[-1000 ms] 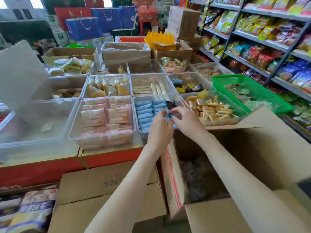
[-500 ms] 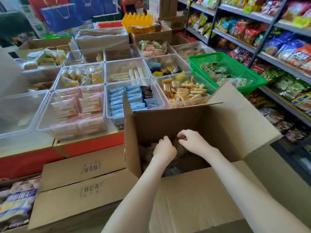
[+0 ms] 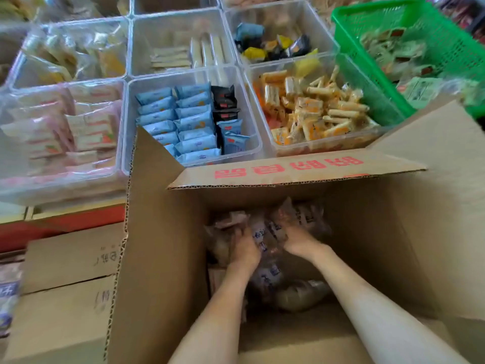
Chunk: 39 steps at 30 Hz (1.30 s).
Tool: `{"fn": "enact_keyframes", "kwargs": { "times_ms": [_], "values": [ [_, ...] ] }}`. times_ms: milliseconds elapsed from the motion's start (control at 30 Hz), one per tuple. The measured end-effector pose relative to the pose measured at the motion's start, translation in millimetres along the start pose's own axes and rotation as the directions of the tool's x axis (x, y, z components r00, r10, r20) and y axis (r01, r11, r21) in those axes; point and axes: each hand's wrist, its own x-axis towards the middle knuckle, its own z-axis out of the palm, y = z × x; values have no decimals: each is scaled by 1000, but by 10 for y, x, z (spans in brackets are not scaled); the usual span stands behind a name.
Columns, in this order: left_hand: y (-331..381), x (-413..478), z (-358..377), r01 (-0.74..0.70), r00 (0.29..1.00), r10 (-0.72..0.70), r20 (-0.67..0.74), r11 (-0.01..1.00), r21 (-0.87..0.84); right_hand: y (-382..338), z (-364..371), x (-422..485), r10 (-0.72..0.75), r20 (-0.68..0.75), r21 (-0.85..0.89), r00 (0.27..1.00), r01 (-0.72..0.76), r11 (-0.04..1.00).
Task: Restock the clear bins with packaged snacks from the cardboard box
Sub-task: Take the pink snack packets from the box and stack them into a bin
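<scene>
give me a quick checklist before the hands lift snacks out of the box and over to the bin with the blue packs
1. Both hands in the cardboard box: ok, left hand and right hand are down among the packets.
2. Firm grip on packets: cannot tell, the picture is blurred and the fingers are buried.
3. Room in the blue-pack bin: ok, its right side is only partly filled.
4. Lift path: not ok, the box's far flap folds inward above the hands.
5. Matching product: cannot tell, packet print is unreadable.
</scene>
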Motion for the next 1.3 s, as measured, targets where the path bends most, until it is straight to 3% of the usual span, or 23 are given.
{"fn": "enact_keyframes", "kwargs": {
  "times_ms": [133,267,400,533,667,800,933,1000,1067,1133,1167,1300],
  "values": [
    [-84,88,193,18,999,-22,28,988,155,0,296,186,-63,68,-257,996,79,963],
    [-99,87,281,139,980,-124,-157,986,91,90,415,182,4,121,-208,993,21,978],
    [-69,-1,249,306,883,-336,-329,942,-142,163,397,148,102,155,-87,983,-89,992],
    [-6,-55,133,494,788,-604,-124,739,-457,181,300,158,118,188,20,975,-124,992],
    [-44,-48,77,531,745,-663,-78,659,-532,88,173,145,92,208,87,974,-112,990],
    [110,-124,69,489,792,-601,-107,730,-477,5,67,65,52,184,226,982,-93,970],
    [438,-268,165,341,918,-364,-156,927,-157,15,2,0,112,148,518,983,-174,837],
    [560,-290,184,226,969,-230,-87,973,-51,80,-43,8,217,122,630,968,-245,737],
    [615,-256,213,95,995,-93,40,994,-52,177,-103,-13,323,142,669,936,-331,666],
    [582,-235,205,41,992,-27,126,993,-109,305,-130,-39,373,145,624,916,-378,684],
    [525,-220,176,33,994,-19,104,991,-132,353,-139,-62,373,137,582,918,-379,719],
    [102,-189,-34,57,989,-71,-128,993,-107,361,-150,-134,287,154,470,945,-326,820]
  ]
}}
